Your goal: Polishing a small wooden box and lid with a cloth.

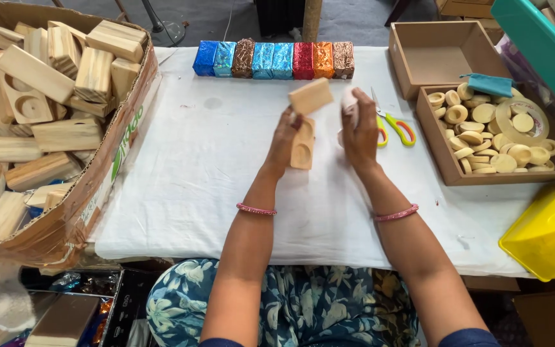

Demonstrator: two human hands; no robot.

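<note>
Wooden block [306, 122], hinged open, raised over the white table [213, 167]: my left hand [284, 142] pinches its lower half; my right hand [359, 132] is curled round something pale beside the scissors [393, 125].

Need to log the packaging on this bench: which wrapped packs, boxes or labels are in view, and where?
Foil-wrapped blocks: row at the table's far edge; blue, brown, red, orange.
Cardboard box: far left, torn, green print on its side, full of wooden blocks.
Two brown trays: right; the near one holds wooden discs.
Yellow bin: near right corner.
</note>
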